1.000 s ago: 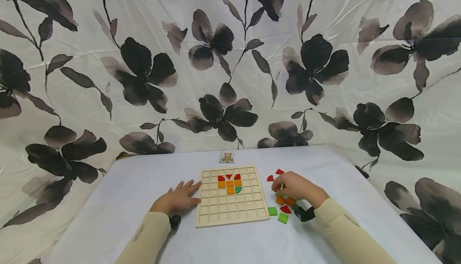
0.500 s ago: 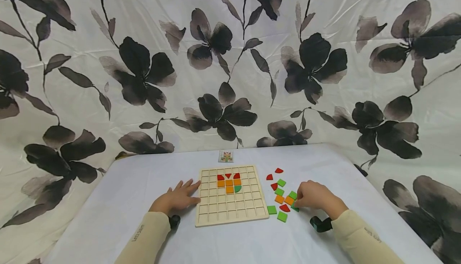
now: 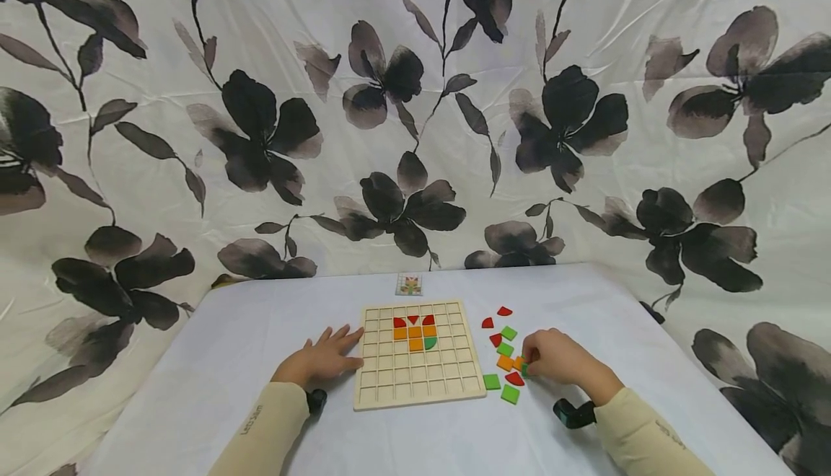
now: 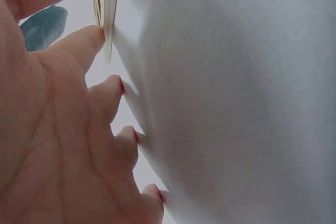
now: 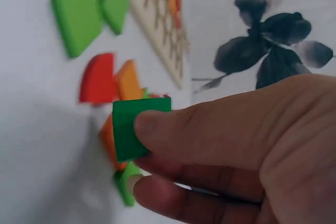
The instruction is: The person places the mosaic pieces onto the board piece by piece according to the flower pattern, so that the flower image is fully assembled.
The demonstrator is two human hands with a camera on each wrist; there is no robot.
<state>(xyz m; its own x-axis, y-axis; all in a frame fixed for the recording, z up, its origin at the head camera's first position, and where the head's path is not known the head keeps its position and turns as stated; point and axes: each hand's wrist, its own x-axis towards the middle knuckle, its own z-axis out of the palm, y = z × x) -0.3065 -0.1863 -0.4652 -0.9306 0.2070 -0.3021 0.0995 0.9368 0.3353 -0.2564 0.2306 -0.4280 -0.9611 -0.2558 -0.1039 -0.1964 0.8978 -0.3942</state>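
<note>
In the head view my right hand [image 3: 565, 360] is over the right side of a group of loose tiles. Thumb and fingers pinch a dark green tile [image 5: 126, 132], which the right wrist view shows raised in front of other tiles; its far edge is partly behind the thumb. My left hand [image 3: 324, 358] lies with fingers spread on the cloth, its thumb and a fingertip touching the left edge of the wooden grid board [image 3: 389, 381]. Red corner pieces, a red triangle [image 3: 412, 319], orange squares [image 3: 415, 332] and a green quarter-round [image 3: 430, 343] sit in the board's upper cells.
Between board and right hand lie loose light green squares [image 3: 510, 394], red quarter-rounds [image 3: 515, 378] and an orange square [image 3: 505, 363]. Behind the board is a small pattern card [image 3: 409, 284]. A white cloth [image 3: 415, 440] covers the table, and floral fabric [image 3: 415, 101] hangs behind.
My right hand moves off the loose tiles to the right, uncovering several, then shifts slightly back left with the dark green tile pinched. The left hand stays at the board.
</note>
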